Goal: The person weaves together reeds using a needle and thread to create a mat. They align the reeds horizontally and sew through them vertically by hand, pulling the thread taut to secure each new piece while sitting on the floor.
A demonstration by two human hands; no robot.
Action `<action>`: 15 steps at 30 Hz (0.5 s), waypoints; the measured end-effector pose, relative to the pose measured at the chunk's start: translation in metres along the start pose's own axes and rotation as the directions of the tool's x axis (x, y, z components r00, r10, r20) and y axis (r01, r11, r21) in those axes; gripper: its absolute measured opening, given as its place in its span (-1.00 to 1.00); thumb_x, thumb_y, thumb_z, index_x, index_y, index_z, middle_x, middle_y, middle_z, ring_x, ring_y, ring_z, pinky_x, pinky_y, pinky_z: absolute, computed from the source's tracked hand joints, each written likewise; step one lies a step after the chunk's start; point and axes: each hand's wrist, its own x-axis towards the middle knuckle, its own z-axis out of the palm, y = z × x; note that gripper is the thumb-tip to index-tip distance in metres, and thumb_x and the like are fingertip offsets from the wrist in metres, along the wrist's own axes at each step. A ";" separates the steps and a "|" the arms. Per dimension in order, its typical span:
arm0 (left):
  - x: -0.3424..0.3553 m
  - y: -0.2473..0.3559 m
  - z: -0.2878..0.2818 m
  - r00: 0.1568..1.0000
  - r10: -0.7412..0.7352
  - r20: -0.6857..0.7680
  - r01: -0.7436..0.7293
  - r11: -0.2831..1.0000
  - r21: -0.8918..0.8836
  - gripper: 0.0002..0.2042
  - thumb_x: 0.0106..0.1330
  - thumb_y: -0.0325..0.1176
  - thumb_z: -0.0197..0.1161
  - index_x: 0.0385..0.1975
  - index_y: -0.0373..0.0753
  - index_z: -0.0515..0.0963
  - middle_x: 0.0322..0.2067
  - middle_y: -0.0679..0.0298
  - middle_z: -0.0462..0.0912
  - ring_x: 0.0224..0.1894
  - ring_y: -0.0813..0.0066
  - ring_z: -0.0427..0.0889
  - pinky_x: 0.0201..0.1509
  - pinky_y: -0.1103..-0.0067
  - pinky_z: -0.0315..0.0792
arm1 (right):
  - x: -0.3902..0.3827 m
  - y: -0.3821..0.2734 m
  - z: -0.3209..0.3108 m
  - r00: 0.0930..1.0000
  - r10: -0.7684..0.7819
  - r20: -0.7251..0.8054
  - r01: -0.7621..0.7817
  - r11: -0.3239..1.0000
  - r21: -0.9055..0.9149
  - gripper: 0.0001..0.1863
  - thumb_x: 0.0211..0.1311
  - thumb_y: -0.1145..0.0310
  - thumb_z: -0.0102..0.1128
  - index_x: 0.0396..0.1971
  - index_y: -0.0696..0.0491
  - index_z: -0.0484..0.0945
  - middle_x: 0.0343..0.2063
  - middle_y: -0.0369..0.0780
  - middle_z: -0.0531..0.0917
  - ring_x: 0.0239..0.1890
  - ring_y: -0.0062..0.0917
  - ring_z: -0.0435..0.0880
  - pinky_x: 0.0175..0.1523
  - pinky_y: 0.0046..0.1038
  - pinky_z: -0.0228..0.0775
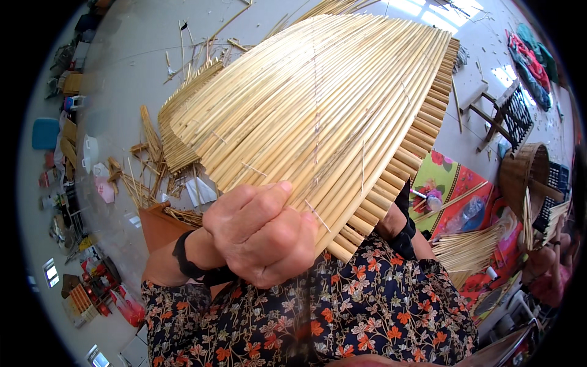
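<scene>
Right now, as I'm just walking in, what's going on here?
A person is holding up a large panel of straw-coloured stalks, crossed by short thread-like stitches, with another layer of stalks running crosswise beneath it. Their left hand is curled over its near edge; the right hand is mostly hidden behind it. Loose stalks litter the floor, and more lie on a colourful cloth.

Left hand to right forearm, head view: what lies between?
Head view: the lower end of the reed panel lies between the left hand and the right forearm, plus a sliver of floral top. The right hand is hidden.
</scene>
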 end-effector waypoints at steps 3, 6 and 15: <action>0.000 0.000 0.001 1.000 0.000 -0.007 -0.001 1.000 -0.002 -0.75 0.02 -0.52 0.37 -0.27 -0.32 0.57 -0.31 0.23 0.44 -0.29 0.19 0.72 -0.56 0.54 0.46 | -0.001 -0.001 0.000 1.000 0.011 0.002 -0.011 1.000 0.027 -0.43 0.32 0.29 0.37 0.31 0.01 0.45 0.30 -0.21 0.49 0.33 -0.38 0.44 0.40 -0.30 0.28; -0.001 0.000 0.001 1.000 0.007 -0.012 -0.007 1.000 -0.005 -0.76 0.02 -0.52 0.38 -0.27 -0.32 0.57 -0.32 0.23 0.45 -0.30 0.19 0.72 -0.56 0.55 0.46 | -0.001 -0.001 0.001 1.000 0.023 0.005 -0.023 0.998 0.054 -0.43 0.32 0.30 0.37 0.31 0.01 0.45 0.30 -0.21 0.49 0.32 -0.39 0.44 0.39 -0.30 0.29; 0.001 -0.001 0.000 1.000 -0.010 -0.024 0.010 1.000 -0.014 -0.74 -0.02 -0.58 0.41 -0.29 -0.35 0.57 -0.34 0.23 0.47 -0.33 0.19 0.71 -0.53 0.53 0.49 | 0.001 -0.003 0.001 0.998 0.061 0.012 -0.062 0.987 0.149 -0.42 0.33 0.34 0.37 0.32 0.03 0.43 0.30 -0.21 0.49 0.31 -0.42 0.46 0.37 -0.32 0.32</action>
